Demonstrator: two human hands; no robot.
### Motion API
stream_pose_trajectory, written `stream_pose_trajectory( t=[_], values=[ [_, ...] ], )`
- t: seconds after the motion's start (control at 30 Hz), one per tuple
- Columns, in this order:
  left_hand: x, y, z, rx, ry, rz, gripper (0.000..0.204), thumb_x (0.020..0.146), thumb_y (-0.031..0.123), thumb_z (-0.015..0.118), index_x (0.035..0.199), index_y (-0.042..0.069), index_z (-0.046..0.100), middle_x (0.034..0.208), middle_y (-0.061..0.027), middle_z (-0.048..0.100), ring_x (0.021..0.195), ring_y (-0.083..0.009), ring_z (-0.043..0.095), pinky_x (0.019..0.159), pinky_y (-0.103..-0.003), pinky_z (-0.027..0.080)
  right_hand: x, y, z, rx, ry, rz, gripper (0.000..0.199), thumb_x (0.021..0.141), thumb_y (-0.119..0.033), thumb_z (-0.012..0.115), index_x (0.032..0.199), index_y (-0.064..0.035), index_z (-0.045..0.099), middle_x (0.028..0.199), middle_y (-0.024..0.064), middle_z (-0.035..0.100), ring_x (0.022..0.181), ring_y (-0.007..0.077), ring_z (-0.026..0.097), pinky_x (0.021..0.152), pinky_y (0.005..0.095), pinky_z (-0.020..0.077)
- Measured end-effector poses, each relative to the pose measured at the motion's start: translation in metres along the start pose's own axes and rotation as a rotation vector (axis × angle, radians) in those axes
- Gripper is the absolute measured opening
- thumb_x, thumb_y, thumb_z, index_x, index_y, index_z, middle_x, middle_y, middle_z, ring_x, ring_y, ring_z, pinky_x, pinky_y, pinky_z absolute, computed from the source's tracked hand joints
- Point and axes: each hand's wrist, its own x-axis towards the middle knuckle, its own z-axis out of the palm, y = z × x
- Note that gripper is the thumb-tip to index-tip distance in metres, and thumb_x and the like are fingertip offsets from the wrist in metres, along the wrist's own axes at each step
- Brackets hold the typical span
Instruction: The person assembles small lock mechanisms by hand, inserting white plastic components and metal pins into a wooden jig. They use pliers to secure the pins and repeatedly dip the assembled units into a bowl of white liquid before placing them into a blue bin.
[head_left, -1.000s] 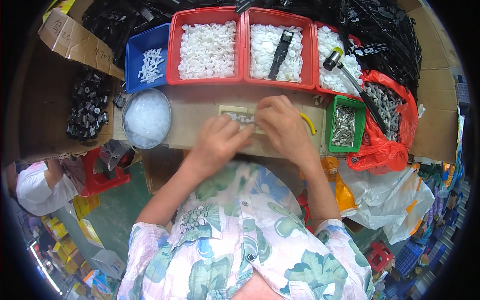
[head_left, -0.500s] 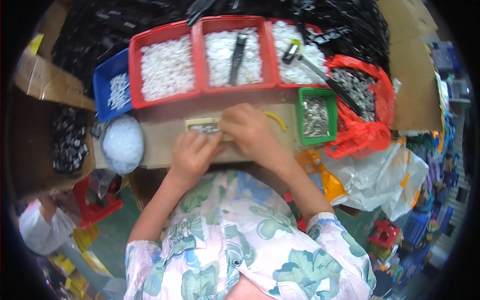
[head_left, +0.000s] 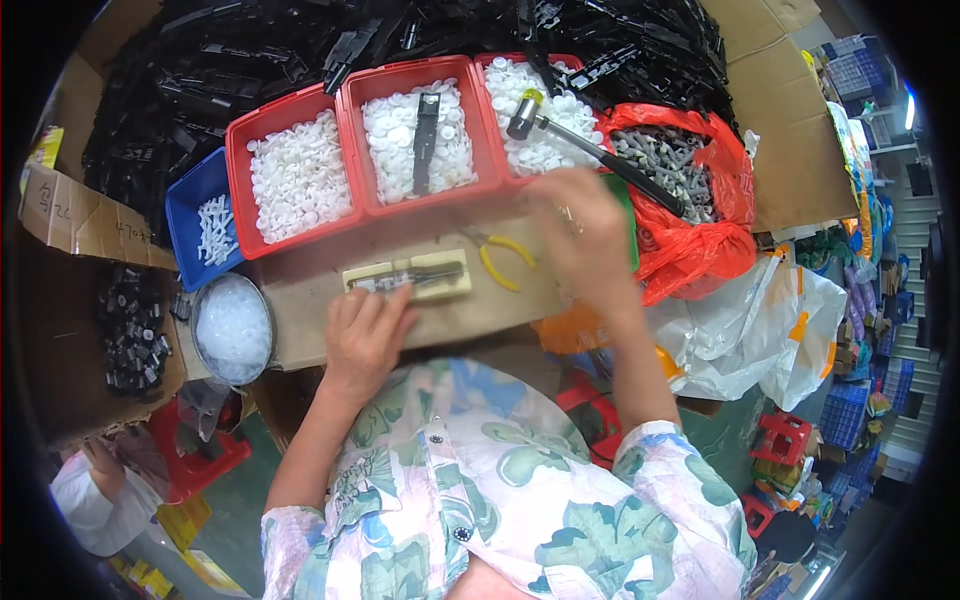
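My left hand (head_left: 362,335) rests at the near left edge of a cream-coloured block (head_left: 457,288) on the cardboard work surface. Its thumb and fingers press against the block and the narrow dark part (head_left: 428,276) lying in the block's slot. Small pale or metallic pieces show along that part near the fingertips. My right hand (head_left: 585,225) is lifted away to the right, over the near side of a green bin (head_left: 624,192). Motion smears its fingers, and the hand hides most of the bin's contents. Yellow-handled pliers (head_left: 488,265) lie between the block and my right hand.
Red bins (head_left: 357,205) of white round pieces stand behind, with a hammer (head_left: 600,153) across the right one. A blue bin (head_left: 178,225) and a bowl (head_left: 232,328) sit left. A red bag (head_left: 722,262) of grey pieces lies right; black parts (head_left: 230,85) pile at the back.
My right hand has left the block and moved right to the green bin, uncovering the dark part and the pliers. My left hand stays at the block. The view has shifted slightly.
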Motion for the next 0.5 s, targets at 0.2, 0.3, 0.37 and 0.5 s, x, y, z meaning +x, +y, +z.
stream_pose_trajectory(
  t=[0.2, 0.3, 0.37, 0.5],
  values=[
    [0.001, 0.005, -0.003, -0.04, -0.022, -0.047, 0.039, 0.076, 0.015, 0.081, 0.112, 0.005, 0.071, 0.085, -0.0064, 0.058, 0.089, -0.0281, 0.056, 0.081, -0.042, 0.044, 0.014, 0.097, -0.08, -0.408, 0.09, 0.269, 0.014, 0.086, -0.006, 0.068, 0.098, 0.0017, 0.069, 0.097, 0.0185, 0.068, 0.086, 0.0363, 0.067, 0.078, 0.0423, 0.0526],
    [0.001, 0.007, -0.011, -0.1, -0.048, -0.099, 0.039, 0.076, 0.015, 0.082, 0.112, 0.005, 0.071, 0.086, -0.0076, 0.059, 0.091, -0.0288, 0.057, 0.082, -0.042, 0.046, 0.011, 0.149, -0.085, -0.562, -0.017, 0.187, 0.023, 0.084, -0.013, 0.073, 0.102, 0.0002, 0.069, 0.1, 0.0191, 0.068, 0.093, 0.0365, 0.066, 0.083, 0.0431, 0.0518],
    [-0.001, 0.006, -0.02, -0.124, -0.045, -0.126, 0.039, 0.076, 0.014, 0.082, 0.112, 0.004, 0.071, 0.088, -0.0085, 0.061, 0.092, -0.0294, 0.058, 0.083, -0.042, 0.047, 0.015, 0.163, -0.083, -0.554, -0.075, 0.268, 0.026, 0.083, -0.014, 0.075, 0.105, -0.0007, 0.069, 0.103, 0.0184, 0.068, 0.096, 0.0353, 0.066, 0.085, 0.0438, 0.0514],
    [-0.002, -0.007, -0.053, -0.167, 0.049, -0.158, 0.034, 0.075, 0.012, 0.082, 0.107, 0.002, 0.072, 0.092, -0.0108, 0.064, 0.094, -0.031, 0.059, 0.082, -0.042, 0.049, 0.001, 0.2, -0.099, -0.364, -0.106, 0.37, 0.023, 0.084, -0.012, 0.076, 0.101, 0.0, 0.067, 0.087, 0.0073, 0.066, 0.081, 0.0189, 0.062, 0.075, 0.0327, 0.0496]
  ],
)
